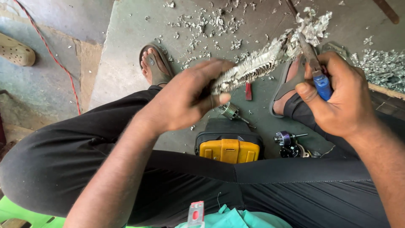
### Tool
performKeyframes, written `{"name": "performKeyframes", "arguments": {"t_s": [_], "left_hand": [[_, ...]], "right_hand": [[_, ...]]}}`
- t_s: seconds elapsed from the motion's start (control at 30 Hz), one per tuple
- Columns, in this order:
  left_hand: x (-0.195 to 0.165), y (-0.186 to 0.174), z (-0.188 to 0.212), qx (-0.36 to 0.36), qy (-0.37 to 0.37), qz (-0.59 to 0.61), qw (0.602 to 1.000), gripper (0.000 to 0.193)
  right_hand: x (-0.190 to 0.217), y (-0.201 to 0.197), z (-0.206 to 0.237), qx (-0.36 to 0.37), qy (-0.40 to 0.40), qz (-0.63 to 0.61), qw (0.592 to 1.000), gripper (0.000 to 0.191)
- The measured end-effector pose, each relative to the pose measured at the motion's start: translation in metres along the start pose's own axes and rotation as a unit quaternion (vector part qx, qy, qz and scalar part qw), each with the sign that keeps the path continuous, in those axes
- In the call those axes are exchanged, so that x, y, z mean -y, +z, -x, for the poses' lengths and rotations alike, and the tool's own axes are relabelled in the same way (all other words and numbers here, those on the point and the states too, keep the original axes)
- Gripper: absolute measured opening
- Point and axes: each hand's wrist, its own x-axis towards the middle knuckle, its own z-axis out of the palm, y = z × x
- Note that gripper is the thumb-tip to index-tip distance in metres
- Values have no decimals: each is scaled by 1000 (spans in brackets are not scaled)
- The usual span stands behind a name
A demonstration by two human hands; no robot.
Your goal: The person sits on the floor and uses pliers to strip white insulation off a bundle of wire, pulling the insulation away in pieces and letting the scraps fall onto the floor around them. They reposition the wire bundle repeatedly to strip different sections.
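My left hand [185, 97] grips the near end of a long drill bit wrapped in tangled silvery metal shavings [257, 63]. My right hand [337, 95] is closed on blue-handled pliers [314, 63], whose jaws reach up into the clump of shavings at the far end of the bit. Both hands are held above my knees, over the floor.
A yellow and black power drill [229, 147] lies on the floor between my legs, beside a hole-saw bit [231, 112] and a small purple metal part [284, 138]. Metal shavings [211, 25] litter the concrete. My sandalled feet [152, 65] rest there; a red cable [59, 63] runs at left.
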Motion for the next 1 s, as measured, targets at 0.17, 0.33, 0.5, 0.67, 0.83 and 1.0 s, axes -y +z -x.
{"name": "performKeyframes", "arguments": {"t_s": [0.17,0.33,0.5,0.67,0.83,1.0], "left_hand": [[-6,-2,11,180,-88,588,783,70],[-6,7,6,85,-67,500,859,70],[-3,17,1,-119,-53,-45,990,64],[-1,20,3,-206,33,-113,971,64],[3,22,4,-91,-65,291,950,61],[4,23,12,148,-165,670,709,73]], "right_hand": [[-3,-6,3,31,1,-165,986,28],[4,-5,6,34,10,-257,966,27],[11,10,7,23,31,-155,987,23],[6,12,5,7,57,-138,989,25],[4,1,7,-15,29,-82,996,30],[5,-5,5,-2,-14,-61,998,35]]}}
